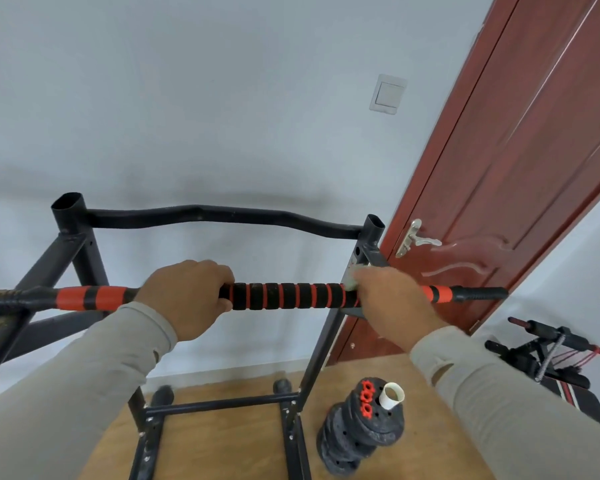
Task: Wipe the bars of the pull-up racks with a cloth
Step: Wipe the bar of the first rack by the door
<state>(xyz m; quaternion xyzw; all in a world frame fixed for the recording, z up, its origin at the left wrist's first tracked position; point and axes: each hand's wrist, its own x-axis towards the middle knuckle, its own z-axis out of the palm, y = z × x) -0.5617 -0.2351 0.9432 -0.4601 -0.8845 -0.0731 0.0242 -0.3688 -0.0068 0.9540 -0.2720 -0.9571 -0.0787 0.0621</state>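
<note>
Black foam-padded pull-up bar with orange rings [284, 295] crosses mid-frame, bearing no readable writing. One left hand [187, 296] curls its fingers over the bar left of centre. One right hand [392, 304] clamps a pale green cloth [352, 279], mostly hidden, onto the bar right of centre. Behind runs one wavy black rear bar [222, 218]. One stack of dark weight plates [357, 431] sits lower right.

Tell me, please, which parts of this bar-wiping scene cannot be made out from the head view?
- Cloth: only a pale green scrap shows; the right hand covers the rest.
- Near bar: its left end is cut off by the picture's edge, and the stretch under the left hand is hidden.
- Right fingers: blurred, so their grip is unclear.
- Bench: cut off at the right edge, partly behind the sleeve.
</note>
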